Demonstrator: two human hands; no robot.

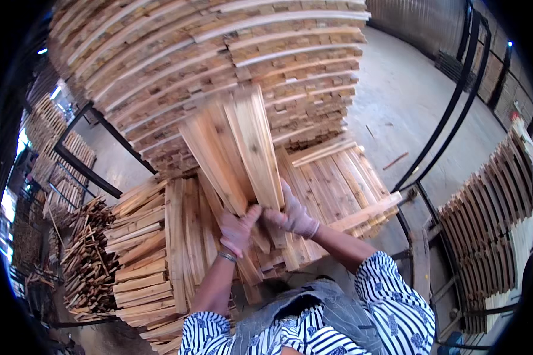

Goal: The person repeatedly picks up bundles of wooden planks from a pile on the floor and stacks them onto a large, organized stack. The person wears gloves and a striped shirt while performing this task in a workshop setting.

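Two wooden boards stand tilted in front of me, their far ends raised toward the stacked wall of lumber. My left hand [238,231], in a thin pale glove, is closed on the near end of the left board [210,163]. The right board [251,145] is gripped near its lower end by my right hand [291,216], gloved as well, with the thumb on its face. Both near ends are close together between my hands. Beneath them lies a layer of flat boards [331,180], partly hidden by my hands and the held boards.
A tall stack of lumber [302,77] rises directly ahead. To the left are more planks [139,260] and a pile of thin sticks [92,260]. Black metal bars [447,112] stand at the right, beyond them concrete floor, with another board stack [485,231] at far right.
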